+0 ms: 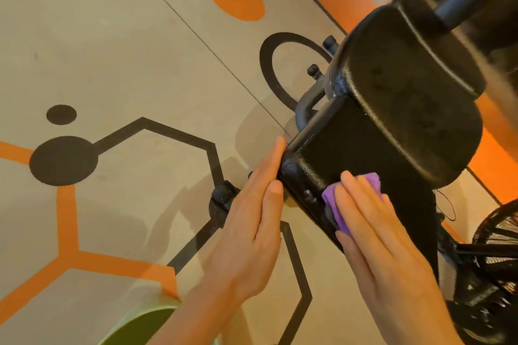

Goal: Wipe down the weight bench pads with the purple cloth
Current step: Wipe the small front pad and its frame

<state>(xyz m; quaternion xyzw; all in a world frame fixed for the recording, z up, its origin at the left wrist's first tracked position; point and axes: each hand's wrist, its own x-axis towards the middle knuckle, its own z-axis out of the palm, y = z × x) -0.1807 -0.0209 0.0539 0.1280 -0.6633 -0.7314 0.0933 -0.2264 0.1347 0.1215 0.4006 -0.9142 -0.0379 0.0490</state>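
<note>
At lower right of the frame, the right hand (378, 232), fingers straight and together, pressed the purple cloth (340, 204) onto the black seat pad (350, 154); the left hand (252, 218), fingers straight, touched its corner.

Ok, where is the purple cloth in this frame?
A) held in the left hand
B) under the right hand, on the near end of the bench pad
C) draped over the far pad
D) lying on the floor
B: the purple cloth sits beneath the flat right hand, against the near pad; the left hand holds nothing.
</note>
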